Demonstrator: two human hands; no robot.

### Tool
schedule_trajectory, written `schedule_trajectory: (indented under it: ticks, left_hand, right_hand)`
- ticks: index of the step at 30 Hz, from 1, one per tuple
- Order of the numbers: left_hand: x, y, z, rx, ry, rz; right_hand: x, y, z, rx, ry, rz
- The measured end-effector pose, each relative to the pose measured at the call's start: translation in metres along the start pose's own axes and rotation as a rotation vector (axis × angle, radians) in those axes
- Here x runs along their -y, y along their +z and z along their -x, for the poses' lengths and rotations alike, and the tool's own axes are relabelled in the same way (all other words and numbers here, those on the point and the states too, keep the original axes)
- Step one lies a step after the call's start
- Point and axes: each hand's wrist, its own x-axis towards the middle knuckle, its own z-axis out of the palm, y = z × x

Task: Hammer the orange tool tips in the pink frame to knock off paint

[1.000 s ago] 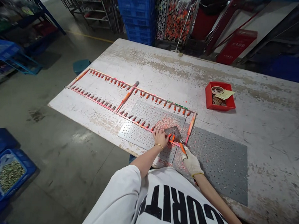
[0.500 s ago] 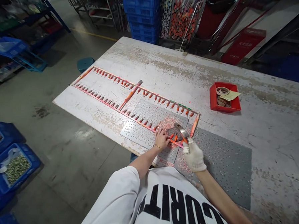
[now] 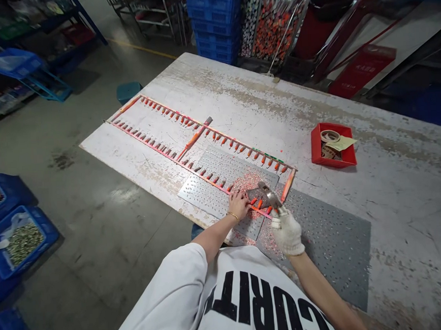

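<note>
A long frame (image 3: 160, 151) of pink-and-orange painted strips lies on the table, with rows of small orange and grey pieces hanging from its two long rails. My bare left hand (image 3: 239, 206), a thin bracelet at its wrist, grips the near rail with bent fingers, beside a few orange pieces (image 3: 260, 203). My right hand (image 3: 287, 233) wears a white knitted glove and is closed around a hammer (image 3: 269, 194). The hammer's metal head is over a dark plate (image 3: 254, 194) beside the rail; whether they touch I cannot tell. Pink and white chips (image 3: 248, 180) surround the dark plate.
Dimpled grey metal sheets (image 3: 331, 228) cover part of the worn white table (image 3: 395, 185). A red box (image 3: 318, 157) with a tape roll stands at the right. Blue crates (image 3: 213, 30) are stacked behind the table, and a blue-green stool (image 3: 128, 92) stands beyond its left edge.
The hammer has shifted slightly and its head is at a different angle. My left hand stays at the same spot on the rail. The whole view has moved a little.
</note>
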Motion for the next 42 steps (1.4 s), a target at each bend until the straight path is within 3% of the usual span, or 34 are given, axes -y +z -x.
schedule_trajectory:
  ticks: [5,12,20,27,34,42]
  left_hand:
    - [0.000,-0.001,0.001,-0.019,0.005,0.000]
    - [0.000,0.000,0.000,-0.011,0.012,-0.007]
    - [-0.001,-0.004,0.001,-0.011,0.013,-0.018]
    - [-0.003,-0.007,0.001,0.012,0.018,-0.033]
    - [-0.004,-0.009,0.001,0.013,0.011,-0.052]
    - [-0.002,-0.004,0.001,0.006,0.026,-0.065]
  right_hand:
    - [-0.005,0.010,-0.013,0.082,0.015,0.049]
    - [-0.006,0.004,-0.005,0.011,-0.035,0.037]
    - [-0.006,0.010,-0.012,0.084,0.012,0.088]
    - [-0.005,0.002,-0.008,0.004,0.008,0.088]
    - [0.002,0.011,-0.017,0.117,0.010,0.155]
    - [0.000,0.007,-0.009,0.034,-0.006,0.171]
